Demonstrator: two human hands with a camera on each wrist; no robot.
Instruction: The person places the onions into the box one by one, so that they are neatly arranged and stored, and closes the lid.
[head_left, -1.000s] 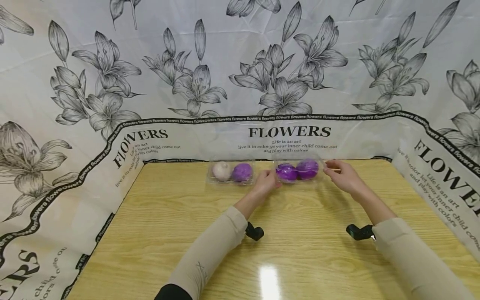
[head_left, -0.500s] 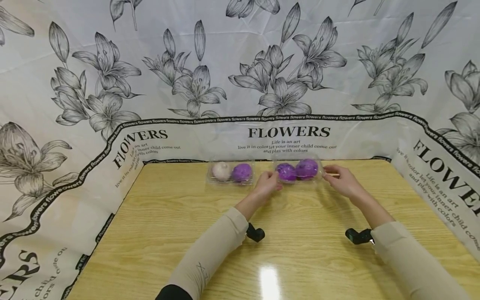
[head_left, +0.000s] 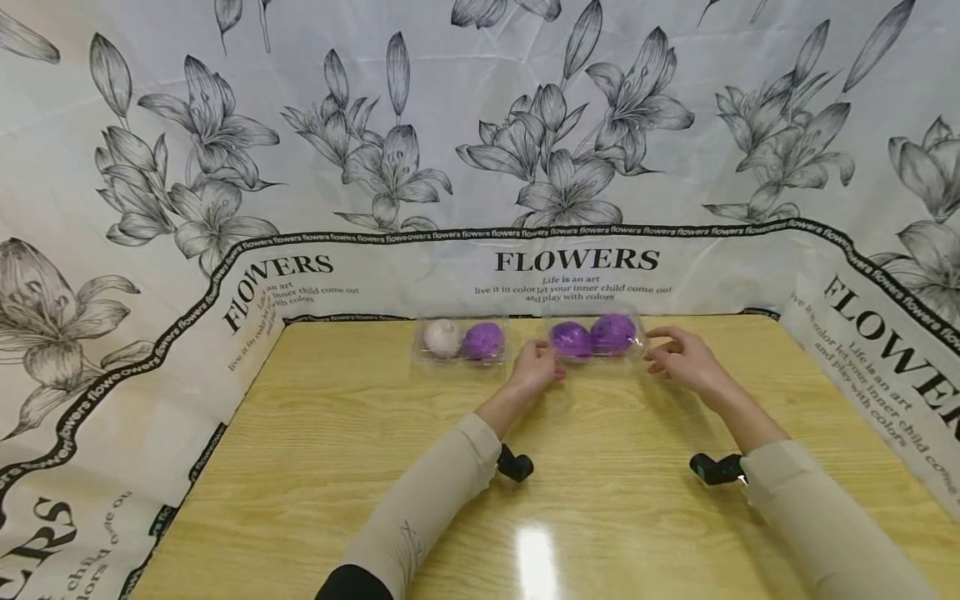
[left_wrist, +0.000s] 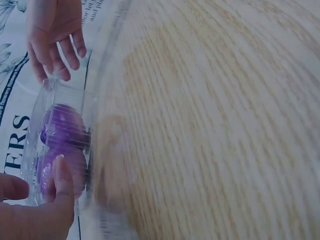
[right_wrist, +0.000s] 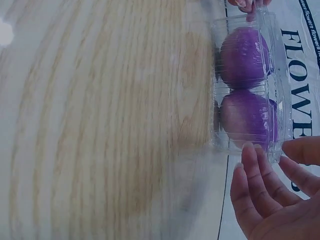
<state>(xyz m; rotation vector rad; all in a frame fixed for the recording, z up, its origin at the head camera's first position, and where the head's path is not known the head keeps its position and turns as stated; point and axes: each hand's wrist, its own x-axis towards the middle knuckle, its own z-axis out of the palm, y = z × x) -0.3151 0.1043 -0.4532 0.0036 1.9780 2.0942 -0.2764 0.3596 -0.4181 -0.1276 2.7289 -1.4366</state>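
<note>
A clear plastic clamshell box (head_left: 557, 367) with two round purple objects (head_left: 612, 334) stands at the back of the table. My left hand (head_left: 535, 367) pinches its left end; in the left wrist view the thumb (left_wrist: 64, 175) lies along the box side. At the right end, my right hand (head_left: 684, 358) has its fingers loosely extended, tips at or just beside the box corner. The right wrist view shows those fingers (right_wrist: 260, 185) spread below the corner, with the thumb (right_wrist: 302, 150) close to the lid's edge. Whether the tips press on the plastic, I cannot tell.
Another clear box (head_left: 459, 362) stands to the left, holding a white round object (head_left: 442, 339) and a purple one (head_left: 483, 341). Behind the wooden table (head_left: 360, 450) hangs a flower-printed cloth (head_left: 420, 275). Black wrist mounts (head_left: 716, 469) stick out from the sleeves.
The right hand's fingertips have loosened and spread slightly at the box corner. My left hand stays on the left end, and the boxes have hardly moved.
</note>
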